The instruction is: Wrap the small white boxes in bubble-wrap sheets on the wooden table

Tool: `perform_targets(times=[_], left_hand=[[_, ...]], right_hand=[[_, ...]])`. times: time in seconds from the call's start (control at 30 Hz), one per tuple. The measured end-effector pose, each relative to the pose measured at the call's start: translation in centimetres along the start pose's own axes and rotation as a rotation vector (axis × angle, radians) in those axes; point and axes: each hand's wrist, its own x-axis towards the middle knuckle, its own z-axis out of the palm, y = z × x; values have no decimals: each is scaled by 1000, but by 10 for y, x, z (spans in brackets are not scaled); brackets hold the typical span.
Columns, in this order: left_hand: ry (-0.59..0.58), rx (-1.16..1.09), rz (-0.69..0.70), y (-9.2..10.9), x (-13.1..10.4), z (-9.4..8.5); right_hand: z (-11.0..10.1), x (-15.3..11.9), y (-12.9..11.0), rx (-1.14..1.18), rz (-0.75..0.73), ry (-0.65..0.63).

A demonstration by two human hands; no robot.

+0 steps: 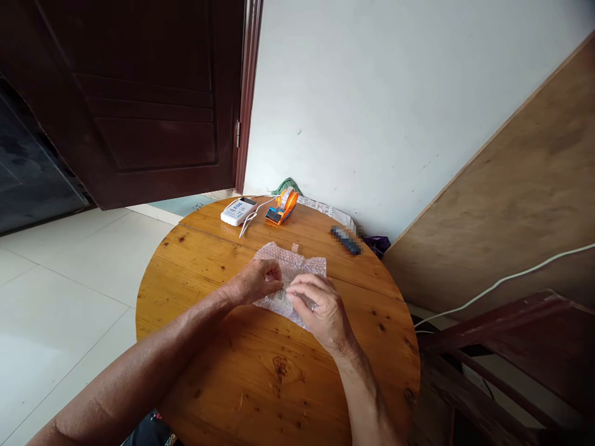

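A sheet of bubble wrap (313,266) lies on the round wooden table (223,365) under both hands. Over its left part, my left hand (260,280) is closed in a pinch; what sits between its fingertips is too small to name. Facing it from the right, my right hand (323,303) has its thumb and fingertips drawn together over the wrap, and anything held there cannot be made out. A little pale, printed patch shows on or under the plastic between the hands. Just beyond the wrap's far edge is a small tan piece (295,248).
Toward the back stand an orange and blue tape dispenser (282,207) and a white box-like device (238,212) with a white cable (248,220). A dark, blurred-out long object (346,240) lies at the right. Behind are a wall and a dark red door (158,124).
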Motion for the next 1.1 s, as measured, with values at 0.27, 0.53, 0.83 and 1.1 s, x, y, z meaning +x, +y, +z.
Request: perform_targets(times=[0.27, 0.53, 0.83, 1.1], left_hand=[[-79, -10, -85, 2, -6, -23], [-23, 267, -200, -7, -15, -43], [63, 129, -522, -18, -28, -37], [137, -428, -466, -10, -31, -15]], right_hand=[[4, -3, 0, -88, -22, -182], [5, -4, -11, -249, -58, -236], [9, -4, -24, -432, -87, -252], [12, -3, -26, -494, -95, -228]])
